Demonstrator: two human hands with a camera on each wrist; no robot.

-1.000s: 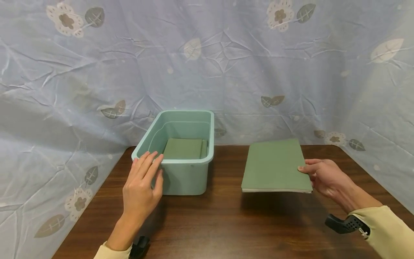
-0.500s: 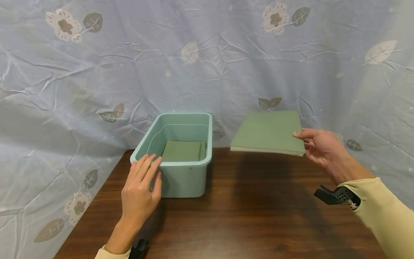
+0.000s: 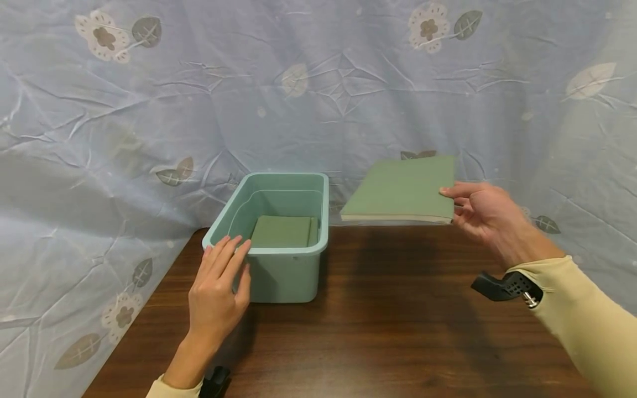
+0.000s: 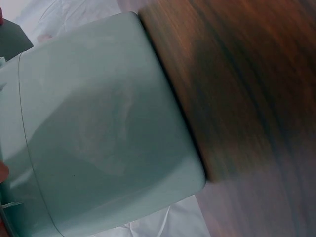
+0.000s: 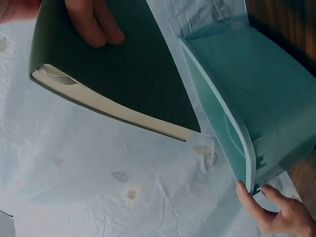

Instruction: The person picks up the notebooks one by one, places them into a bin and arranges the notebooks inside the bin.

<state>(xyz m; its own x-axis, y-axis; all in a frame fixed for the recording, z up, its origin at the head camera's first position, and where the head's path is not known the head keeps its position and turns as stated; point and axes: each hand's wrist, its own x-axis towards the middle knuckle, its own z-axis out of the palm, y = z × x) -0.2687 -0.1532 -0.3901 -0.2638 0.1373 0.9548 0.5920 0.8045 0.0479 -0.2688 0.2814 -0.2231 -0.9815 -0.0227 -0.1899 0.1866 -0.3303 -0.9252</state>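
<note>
A green-covered notebook (image 3: 400, 190) with cream page edges is held level in the air, right of the bin. My right hand (image 3: 490, 218) pinches its right edge, thumb on top and fingers underneath; two of those fingers (image 5: 94, 24) show against the dark lower cover in the right wrist view. The light teal plastic bin (image 3: 283, 276) stands on the table at left centre. My left hand (image 3: 217, 298) has its straight fingers at the bin's near left rim, the thumb lower by the front wall. Inside the bin lies a similar green notebook (image 3: 281, 231), with another green edge showing beside it.
A dark brown wooden table (image 3: 378, 331) spreads under the bin and both arms. Pale floral cloth (image 3: 343, 121) hangs behind and at both sides, close to the bin's far end. A black wrist mount (image 3: 507, 286) sits on the right cuff.
My right hand has raised the notebook from low over the table and brought it left, nearer the bin. My left hand has stayed at the bin's rim.
</note>
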